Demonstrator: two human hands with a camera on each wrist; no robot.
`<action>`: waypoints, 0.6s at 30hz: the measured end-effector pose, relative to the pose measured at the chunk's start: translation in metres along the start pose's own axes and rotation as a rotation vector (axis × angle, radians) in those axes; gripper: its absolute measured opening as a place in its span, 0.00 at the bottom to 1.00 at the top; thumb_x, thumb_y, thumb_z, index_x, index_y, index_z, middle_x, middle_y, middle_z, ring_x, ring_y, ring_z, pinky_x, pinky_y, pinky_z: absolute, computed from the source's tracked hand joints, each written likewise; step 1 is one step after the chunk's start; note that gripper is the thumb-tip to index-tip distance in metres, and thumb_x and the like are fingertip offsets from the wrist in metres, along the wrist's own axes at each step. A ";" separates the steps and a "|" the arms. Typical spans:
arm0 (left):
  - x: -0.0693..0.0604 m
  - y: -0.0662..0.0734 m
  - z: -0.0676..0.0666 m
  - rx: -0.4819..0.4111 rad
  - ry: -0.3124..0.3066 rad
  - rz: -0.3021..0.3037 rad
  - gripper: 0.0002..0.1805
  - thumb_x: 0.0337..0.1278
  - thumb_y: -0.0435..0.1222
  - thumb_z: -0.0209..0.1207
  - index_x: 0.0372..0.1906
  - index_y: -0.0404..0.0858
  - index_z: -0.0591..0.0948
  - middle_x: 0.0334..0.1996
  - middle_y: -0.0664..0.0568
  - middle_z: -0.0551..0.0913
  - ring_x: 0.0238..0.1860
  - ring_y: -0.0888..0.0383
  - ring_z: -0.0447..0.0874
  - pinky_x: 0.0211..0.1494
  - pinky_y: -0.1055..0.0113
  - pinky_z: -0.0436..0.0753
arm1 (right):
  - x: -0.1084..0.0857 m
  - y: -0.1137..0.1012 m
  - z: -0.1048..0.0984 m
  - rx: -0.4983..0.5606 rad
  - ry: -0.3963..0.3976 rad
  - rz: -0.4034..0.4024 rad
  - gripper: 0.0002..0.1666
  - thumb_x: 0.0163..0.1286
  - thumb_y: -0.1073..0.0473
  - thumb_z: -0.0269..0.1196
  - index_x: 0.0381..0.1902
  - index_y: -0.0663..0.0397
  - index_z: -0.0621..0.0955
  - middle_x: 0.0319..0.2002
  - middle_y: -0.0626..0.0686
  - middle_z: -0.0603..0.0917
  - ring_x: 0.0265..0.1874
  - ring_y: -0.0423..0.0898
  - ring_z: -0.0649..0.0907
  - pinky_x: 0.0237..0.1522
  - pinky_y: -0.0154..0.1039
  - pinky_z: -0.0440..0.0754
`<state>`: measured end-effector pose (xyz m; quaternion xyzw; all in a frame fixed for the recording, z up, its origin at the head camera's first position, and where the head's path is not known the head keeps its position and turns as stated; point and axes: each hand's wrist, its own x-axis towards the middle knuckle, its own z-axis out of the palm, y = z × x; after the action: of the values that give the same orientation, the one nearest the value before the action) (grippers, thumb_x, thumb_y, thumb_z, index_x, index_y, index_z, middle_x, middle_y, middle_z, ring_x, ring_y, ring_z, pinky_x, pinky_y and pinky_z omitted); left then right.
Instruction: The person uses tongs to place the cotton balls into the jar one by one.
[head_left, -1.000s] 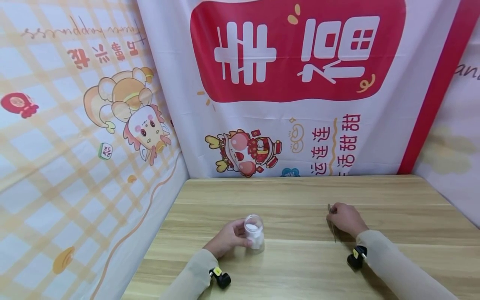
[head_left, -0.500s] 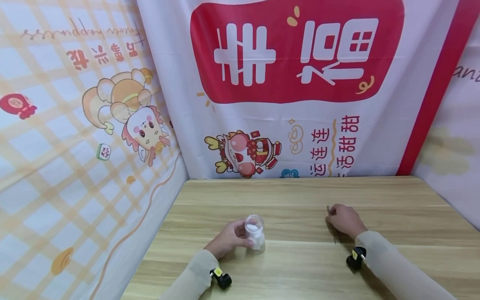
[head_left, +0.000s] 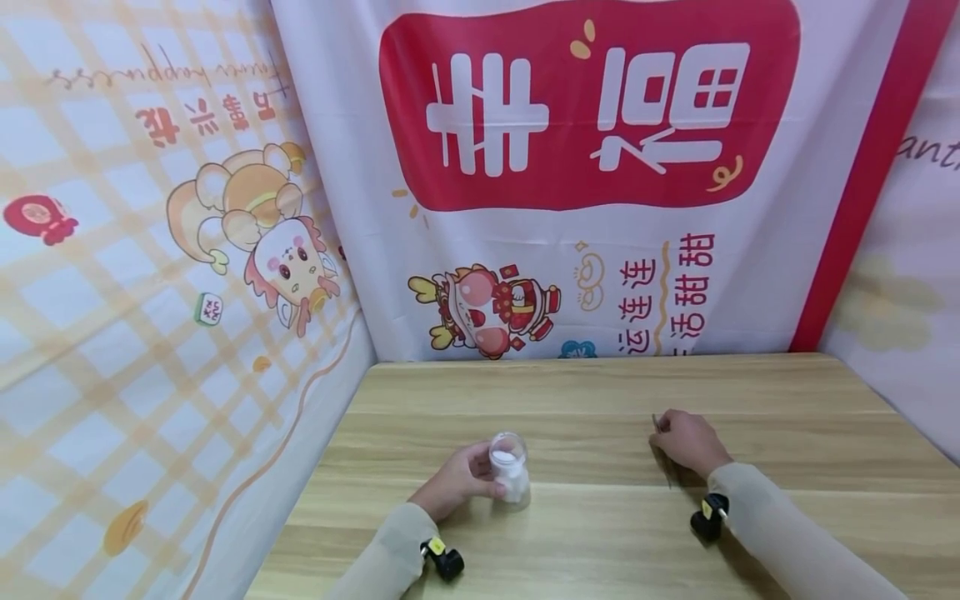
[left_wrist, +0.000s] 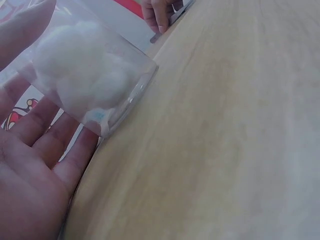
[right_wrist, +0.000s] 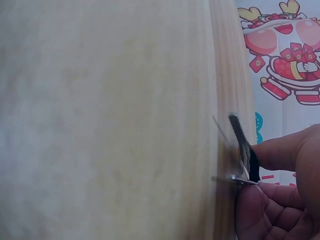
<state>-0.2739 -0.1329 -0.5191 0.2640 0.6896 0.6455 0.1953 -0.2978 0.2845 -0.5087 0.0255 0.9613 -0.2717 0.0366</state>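
Observation:
On the left part of the table stands a clear open-topped jar [head_left: 512, 477] with white cotton balls [left_wrist: 80, 65] inside. My left hand [head_left: 459, 482] holds it from the left, thumb in front and fingers behind. The jar's base meets the wood in the left wrist view. Farther right, my right hand [head_left: 692, 440] pinches slim metal tweezers [right_wrist: 244, 147] between thumb and fingers, low over the table. Part of the tweezers is hidden by the fingers, and whether they touch the wood I cannot tell.
The wooden table [head_left: 585, 542] meets a printed cloth [head_left: 585, 275] at its back edge. A checked cloth wall [head_left: 225, 400] borders it on the left. Each sleeve carries a small black camera, the left one [head_left: 447, 563] and the right one [head_left: 707, 525].
The head view has shifted very slightly. Both hands stay in about the same places, still holding the jar and the tweezers.

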 end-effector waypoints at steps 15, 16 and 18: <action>-0.001 0.004 -0.020 0.028 -0.020 -0.006 0.38 0.51 0.32 0.70 0.69 0.37 0.67 0.63 0.44 0.74 0.63 0.48 0.72 0.66 0.59 0.69 | 0.000 0.005 -0.001 0.049 0.000 -0.031 0.23 0.64 0.51 0.65 0.48 0.65 0.78 0.40 0.58 0.82 0.36 0.51 0.80 0.35 0.46 0.80; -0.002 0.004 -0.022 0.032 -0.019 -0.008 0.38 0.52 0.32 0.69 0.69 0.37 0.68 0.63 0.44 0.74 0.63 0.48 0.72 0.66 0.59 0.70 | 0.000 0.006 -0.002 0.045 0.003 -0.042 0.23 0.64 0.51 0.65 0.48 0.65 0.78 0.41 0.59 0.82 0.36 0.52 0.80 0.36 0.47 0.80; -0.003 0.004 -0.027 0.037 -0.024 -0.010 0.35 0.56 0.34 0.67 0.69 0.36 0.67 0.63 0.44 0.73 0.62 0.47 0.72 0.65 0.58 0.71 | -0.002 0.007 -0.004 0.040 0.003 -0.060 0.23 0.65 0.51 0.64 0.48 0.66 0.78 0.42 0.60 0.82 0.37 0.52 0.80 0.36 0.48 0.80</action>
<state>-0.2874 -0.1560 -0.5125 0.2719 0.7001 0.6287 0.2017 -0.2956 0.2923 -0.5083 -0.0023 0.9562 -0.2916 0.0263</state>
